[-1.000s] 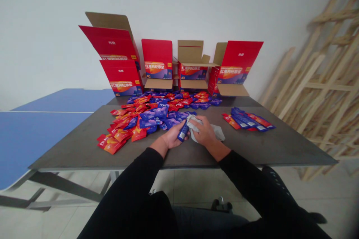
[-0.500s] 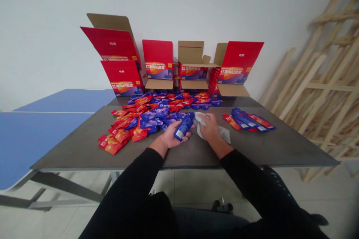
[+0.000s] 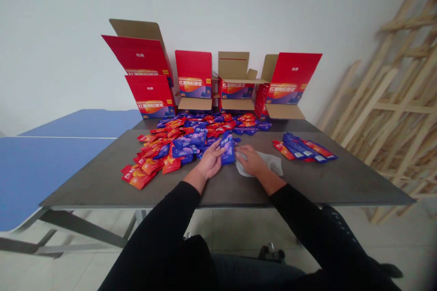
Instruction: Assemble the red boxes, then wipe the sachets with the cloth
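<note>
In my left hand [image 3: 210, 161] is a blue-purple pouch [image 3: 227, 151], pinched by its left edge with the printed front towards me. My right hand [image 3: 251, 161] has its fingers curled in on a crumpled white cloth [image 3: 275, 163], part of which spreads over the table beneath the palm. The right fingertips are close by the pouch's right edge; whether they touch it I cannot tell. Left of and behind the pouch lies a loose heap of red pouches [image 3: 146, 163] and blue pouches [image 3: 186, 145].
A small stack of red and blue pouches [image 3: 302, 148] lies on the right of the dark table [image 3: 191, 193]. Several opened red cartons [image 3: 153, 95] line the back. Beyond the left edge is a blue table [image 3: 61, 159]; wooden frames [image 3: 392, 100] lean at right.
The pouch in my left hand has been turned from its barcoded back to its printed front. My right hand has lowered with the cloth from the pouch's top towards the table.
</note>
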A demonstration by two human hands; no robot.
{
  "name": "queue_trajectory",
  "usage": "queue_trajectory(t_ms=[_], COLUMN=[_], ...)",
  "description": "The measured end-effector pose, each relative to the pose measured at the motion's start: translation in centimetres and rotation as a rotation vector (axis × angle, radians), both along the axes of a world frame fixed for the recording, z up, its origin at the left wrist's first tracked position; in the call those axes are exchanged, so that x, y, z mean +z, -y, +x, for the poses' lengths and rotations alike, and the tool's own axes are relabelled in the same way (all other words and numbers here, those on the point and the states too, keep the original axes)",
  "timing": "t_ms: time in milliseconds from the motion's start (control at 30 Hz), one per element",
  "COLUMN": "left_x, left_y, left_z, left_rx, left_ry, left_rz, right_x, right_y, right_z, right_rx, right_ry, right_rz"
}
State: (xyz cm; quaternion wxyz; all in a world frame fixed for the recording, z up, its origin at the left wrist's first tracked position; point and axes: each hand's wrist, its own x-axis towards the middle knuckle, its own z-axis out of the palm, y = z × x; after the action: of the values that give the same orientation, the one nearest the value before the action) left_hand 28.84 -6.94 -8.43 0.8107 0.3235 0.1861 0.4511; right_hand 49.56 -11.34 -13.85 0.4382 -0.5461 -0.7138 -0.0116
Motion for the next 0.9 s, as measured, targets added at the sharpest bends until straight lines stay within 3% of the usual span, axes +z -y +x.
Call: queue_trajectory(t_ms=[67,267,533,733,900], left_x=[-0.3,-1.2,-1.6,-2.4,-2.9], left_y=[0.0,0.6,0.9,0.4,0.2], left_z=[0.1,0.6,1.2,1.2,1.3], left_rx=[0.008,-0.026,-0.087,-0.097,-0.131], left_ry=[-0.009,-0.025,-0.031,-0.118,-0.147], left_rz=[0.02,0.118,0.137,0.155,0.19], right_x=[0.1,1.0,2.9,5.4,6.9], right_y=[0.1,0.1,0.4,0.5,0.9], right_z=[-0.4,-1.3,-1.4,1.3,6.7], right_rx=[0.044,-0.04,0.068,-0.196,-0.447], right_ry=[0.056,0.061,-0.414,-0.633,-0.515], right_rz=[-0.007,-0.038,-0.217,-0.17,-0.146])
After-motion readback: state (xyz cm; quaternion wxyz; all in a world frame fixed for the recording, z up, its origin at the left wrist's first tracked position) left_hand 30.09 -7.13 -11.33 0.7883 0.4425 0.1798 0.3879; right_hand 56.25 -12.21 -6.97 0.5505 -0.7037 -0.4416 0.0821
